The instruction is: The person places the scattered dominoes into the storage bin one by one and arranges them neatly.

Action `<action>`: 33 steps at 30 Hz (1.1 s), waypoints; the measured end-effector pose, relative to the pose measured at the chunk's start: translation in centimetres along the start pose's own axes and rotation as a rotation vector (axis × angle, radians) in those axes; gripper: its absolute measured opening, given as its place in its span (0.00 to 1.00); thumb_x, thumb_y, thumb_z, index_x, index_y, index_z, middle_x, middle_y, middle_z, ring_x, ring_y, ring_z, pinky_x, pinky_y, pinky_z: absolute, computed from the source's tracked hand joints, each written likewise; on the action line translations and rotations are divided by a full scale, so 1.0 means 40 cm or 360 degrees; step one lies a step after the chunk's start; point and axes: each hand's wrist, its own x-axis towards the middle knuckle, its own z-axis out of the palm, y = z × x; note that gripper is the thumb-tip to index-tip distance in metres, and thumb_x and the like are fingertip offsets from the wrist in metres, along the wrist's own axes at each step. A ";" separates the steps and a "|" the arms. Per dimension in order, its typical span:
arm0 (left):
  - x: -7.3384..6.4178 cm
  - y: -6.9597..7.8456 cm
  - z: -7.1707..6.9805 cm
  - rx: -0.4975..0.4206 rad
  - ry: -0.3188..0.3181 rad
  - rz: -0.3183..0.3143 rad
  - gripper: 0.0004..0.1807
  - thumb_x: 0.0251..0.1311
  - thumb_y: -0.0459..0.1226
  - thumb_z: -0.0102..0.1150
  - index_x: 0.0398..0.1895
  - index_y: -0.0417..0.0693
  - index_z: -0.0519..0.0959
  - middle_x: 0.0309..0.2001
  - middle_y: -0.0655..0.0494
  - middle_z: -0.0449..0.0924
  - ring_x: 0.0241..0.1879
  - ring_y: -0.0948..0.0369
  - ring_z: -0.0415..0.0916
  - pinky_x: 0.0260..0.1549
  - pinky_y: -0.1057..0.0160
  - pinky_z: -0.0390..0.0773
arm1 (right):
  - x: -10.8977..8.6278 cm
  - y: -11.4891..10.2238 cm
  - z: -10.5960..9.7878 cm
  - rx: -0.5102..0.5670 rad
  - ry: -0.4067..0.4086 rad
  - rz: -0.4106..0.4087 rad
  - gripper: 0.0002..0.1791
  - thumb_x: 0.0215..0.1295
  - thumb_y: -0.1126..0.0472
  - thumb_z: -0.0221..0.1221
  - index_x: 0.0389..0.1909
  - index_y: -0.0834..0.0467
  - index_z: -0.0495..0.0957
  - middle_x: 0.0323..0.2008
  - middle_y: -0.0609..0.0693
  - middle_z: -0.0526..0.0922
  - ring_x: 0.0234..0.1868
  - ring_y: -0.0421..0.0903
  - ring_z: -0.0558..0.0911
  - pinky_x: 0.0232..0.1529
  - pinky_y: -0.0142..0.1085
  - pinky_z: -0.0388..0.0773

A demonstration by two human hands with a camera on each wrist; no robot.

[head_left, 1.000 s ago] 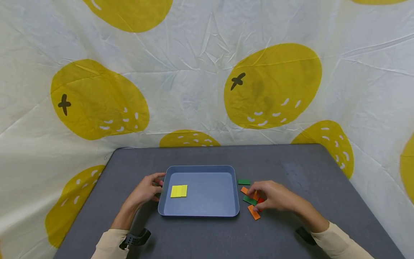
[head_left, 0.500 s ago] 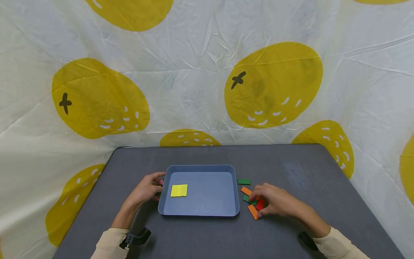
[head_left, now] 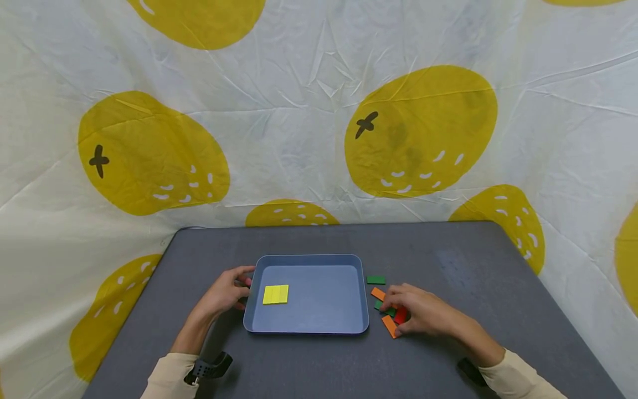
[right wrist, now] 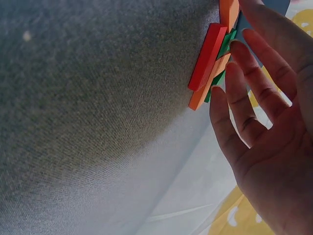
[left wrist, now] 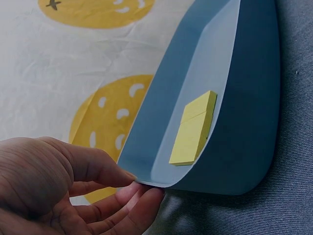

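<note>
On the dark grey table (head_left: 448, 260) sits a blue tray (head_left: 309, 327), and the left hand (head_left: 224, 293) is at its left rim, thumb on top of the edge and fingers (left wrist: 142, 215) curled just beneath it, pinching the rim. Inside the tray, close to that same side, yellow tiles (head_left: 276, 294) lie flat, side by side. Over to the right of the tray, the right hand (head_left: 423, 310) rests on a small heap of coloured tiles, fingers (right wrist: 244, 93) loosely spread and nearly straight, tips touching the pile. A red tile (right wrist: 208, 56) lies on top of an orange tile (right wrist: 205, 88), with green showing beneath. Another orange tile (head_left: 390, 326) pokes out nearest the person, and a lone green tile (head_left: 376, 280) lies apart, farther back. Behind everything hangs a white cloth with yellow fruit print (head_left: 418, 133).
</note>
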 end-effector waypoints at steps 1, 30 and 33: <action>-0.001 0.001 0.000 -0.0002 0.0000 -0.0002 0.33 0.63 0.24 0.55 0.73 0.40 0.67 0.50 0.39 0.75 0.41 0.51 0.76 0.27 0.54 0.83 | 0.001 -0.002 -0.001 0.0015 -0.0010 -0.0005 0.21 0.51 0.54 0.77 0.47 0.46 0.85 0.46 0.38 0.79 0.45 0.39 0.73 0.42 0.32 0.74; 0.001 0.005 -0.002 -0.0029 -0.0007 -0.0027 0.33 0.63 0.23 0.55 0.73 0.40 0.67 0.49 0.39 0.75 0.41 0.50 0.76 0.27 0.53 0.83 | -0.001 -0.020 -0.001 -0.0101 -0.0109 0.0073 0.23 0.49 0.53 0.78 0.48 0.46 0.85 0.45 0.37 0.76 0.42 0.37 0.74 0.35 0.32 0.74; 0.000 0.005 -0.001 -0.0034 -0.0006 -0.0032 0.33 0.63 0.23 0.55 0.73 0.41 0.67 0.50 0.39 0.75 0.41 0.50 0.76 0.27 0.53 0.83 | -0.002 -0.020 -0.001 -0.0119 -0.0105 0.0072 0.23 0.49 0.53 0.78 0.48 0.47 0.85 0.44 0.37 0.76 0.41 0.36 0.74 0.35 0.32 0.74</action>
